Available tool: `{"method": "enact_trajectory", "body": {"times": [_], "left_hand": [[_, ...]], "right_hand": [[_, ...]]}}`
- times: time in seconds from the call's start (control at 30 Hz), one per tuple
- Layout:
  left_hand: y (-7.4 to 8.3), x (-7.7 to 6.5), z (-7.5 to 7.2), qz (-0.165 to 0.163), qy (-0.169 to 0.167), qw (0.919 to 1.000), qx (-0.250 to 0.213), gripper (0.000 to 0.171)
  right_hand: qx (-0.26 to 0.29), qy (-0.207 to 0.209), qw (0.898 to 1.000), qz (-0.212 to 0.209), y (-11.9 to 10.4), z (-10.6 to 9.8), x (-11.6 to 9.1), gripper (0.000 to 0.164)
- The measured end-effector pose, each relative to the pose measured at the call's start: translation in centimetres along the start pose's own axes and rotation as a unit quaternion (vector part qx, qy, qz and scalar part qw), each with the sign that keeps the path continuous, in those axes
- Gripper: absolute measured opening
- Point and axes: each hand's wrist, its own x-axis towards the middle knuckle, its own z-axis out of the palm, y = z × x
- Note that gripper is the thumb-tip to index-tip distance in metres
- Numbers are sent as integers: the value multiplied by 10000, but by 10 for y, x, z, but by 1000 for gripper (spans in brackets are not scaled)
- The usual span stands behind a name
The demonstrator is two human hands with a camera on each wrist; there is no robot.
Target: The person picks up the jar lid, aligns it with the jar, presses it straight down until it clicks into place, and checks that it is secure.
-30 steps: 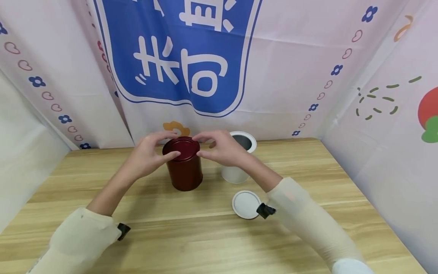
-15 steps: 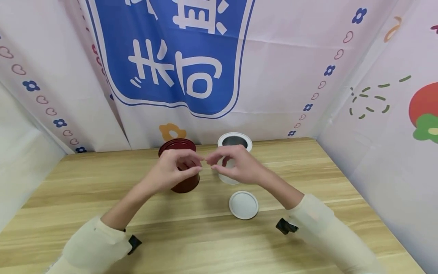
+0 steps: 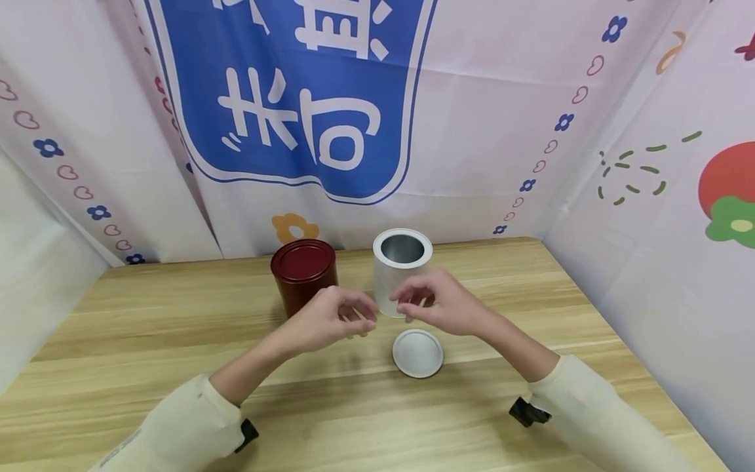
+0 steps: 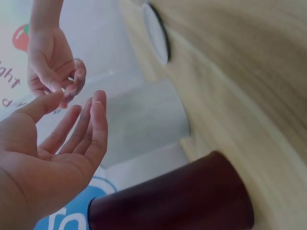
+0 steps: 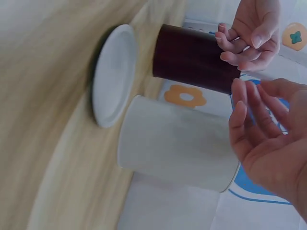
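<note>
A dark red can (image 3: 303,262) with its lid seated on top stands upright on the table, left of centre. To its right a white can (image 3: 386,282) stands uncovered, its grey inside showing. The white round lid (image 3: 417,354) lies flat in front of the white can. My left hand (image 3: 336,318) hovers in front of the red can, fingers loosely bent, holding nothing. My right hand (image 3: 439,303) is in the air in front of the white can, also holding nothing. Both palms, bare, show in the wrist views, as with the left hand (image 4: 57,148) and right hand (image 5: 273,129).
The wooden table (image 3: 147,341) runs back to a printed cloth backdrop (image 3: 472,131) close behind both cans. Another cloth wall (image 3: 660,262) borders the table on the right. Black wrist devices (image 3: 529,412) sit at both sleeve cuffs.
Both hands have left the red can's rim and moved toward me and to the right, the right hand ending before the white can. The red can's top is now uncovered to view; the cans stay put.
</note>
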Motion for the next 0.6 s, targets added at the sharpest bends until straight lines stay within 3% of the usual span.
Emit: {"method": "enact_trajectory", "body": {"times": [0.17,0.3,0.43,0.6], "left_hand": [[-5,5,11,-379,-225,9983,-380,22],[-9,10,19,-665,-376,9954,-586,25],[-14,15,25,-875,-468,9918,-803,31],[-20,19,33,-1229,-584,9802,-1437,42]], "right_hand": [[176,-261,9985,451,11,1,-8,12],[337,-382,9931,1055,22,-1,-16,16],[299,-435,9833,1743,33,-5,-22,20],[284,-373,9677,2475,43,-8,-28,20]]}}
